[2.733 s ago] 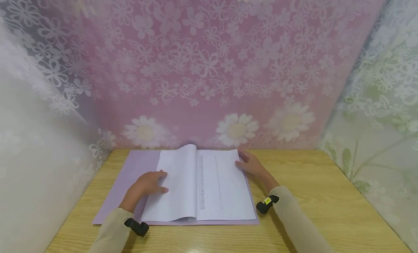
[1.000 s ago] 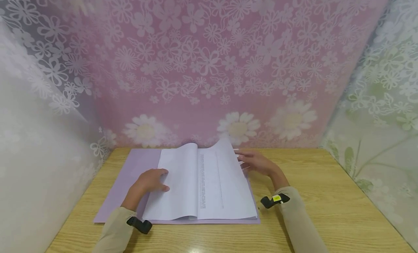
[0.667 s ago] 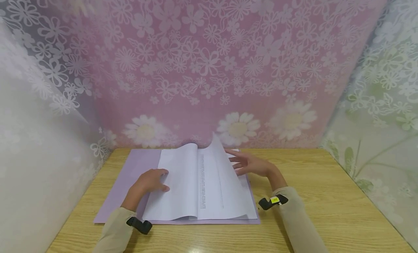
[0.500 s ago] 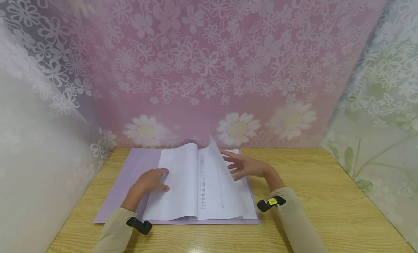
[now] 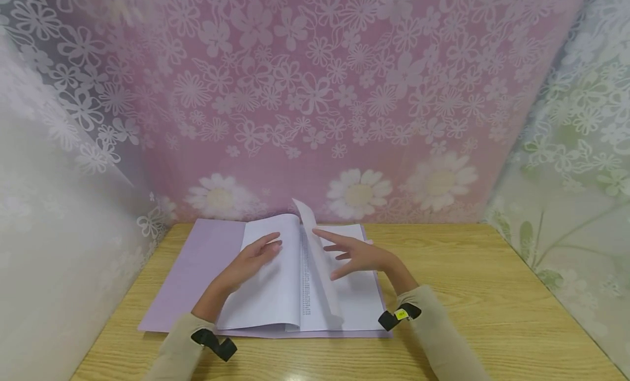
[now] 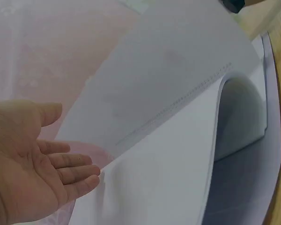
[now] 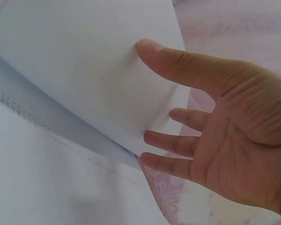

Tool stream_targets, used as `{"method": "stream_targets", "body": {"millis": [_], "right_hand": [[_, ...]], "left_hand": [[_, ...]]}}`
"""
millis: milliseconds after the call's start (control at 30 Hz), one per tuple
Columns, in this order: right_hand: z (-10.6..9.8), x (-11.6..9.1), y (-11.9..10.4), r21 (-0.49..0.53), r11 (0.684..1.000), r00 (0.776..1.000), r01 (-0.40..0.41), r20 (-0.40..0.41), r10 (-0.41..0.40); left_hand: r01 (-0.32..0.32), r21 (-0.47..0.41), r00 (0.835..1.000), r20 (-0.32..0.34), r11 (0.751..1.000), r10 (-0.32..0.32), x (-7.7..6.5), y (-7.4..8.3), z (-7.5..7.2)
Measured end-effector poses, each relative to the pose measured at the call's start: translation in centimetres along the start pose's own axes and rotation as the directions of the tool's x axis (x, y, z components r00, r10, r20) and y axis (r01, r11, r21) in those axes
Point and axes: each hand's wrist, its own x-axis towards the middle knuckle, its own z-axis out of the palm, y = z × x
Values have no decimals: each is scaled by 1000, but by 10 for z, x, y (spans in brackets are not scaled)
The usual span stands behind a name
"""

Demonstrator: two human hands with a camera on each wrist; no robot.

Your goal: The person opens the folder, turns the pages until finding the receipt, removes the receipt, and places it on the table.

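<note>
A booklet with white pages and a purple cover [image 5: 197,271] lies open on the table. One page [image 5: 318,266] stands nearly upright near the middle, its far corner raised. My right hand [image 5: 361,255] has spread, straight fingers against that page's right side; in the right wrist view the thumb and fingertips meet the white sheet [image 7: 84,61]. Over the turned pages [image 5: 280,293] on the left is my left hand [image 5: 248,263], fingers extended. The left wrist view shows this hand [image 6: 33,173] palm up to the camera, holding nothing. A printed column of small text is partly hidden behind the standing page.
The wooden table [image 5: 467,293] extends to both sides and in front of the booklet. A pink flowered backdrop [image 5: 275,173] rises at its back edge, with pale flowered side walls. Each wrist wears a black camera strap [image 5: 214,343].
My right hand has swept left, swinging the page from lying on the right to nearly upright. My left hand has lifted from the left pages and moved up and to the right.
</note>
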Motion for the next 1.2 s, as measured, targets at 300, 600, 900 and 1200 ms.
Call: {"method": "stream_targets", "body": {"millis": [300, 600, 900, 1200], "right_hand": [[17, 7, -14, -70, 997, 999, 26, 24, -25], [30, 15, -15, -126, 991, 999, 37, -4, -37], [38, 20, -10, -107, 994, 994, 22, -102, -33], [27, 19, -6, -75, 996, 987, 52, -147, -62]], "left_hand": [[56, -192, 998, 30, 980, -51, 5, 6, 24], [119, -182, 968, -197, 976, -155, 7, 7, 21], [199, 53, 944, -279, 979, -177, 3, 1, 4], [228, 368, 949, -290, 902, -122, -1, -8, -12]]}}
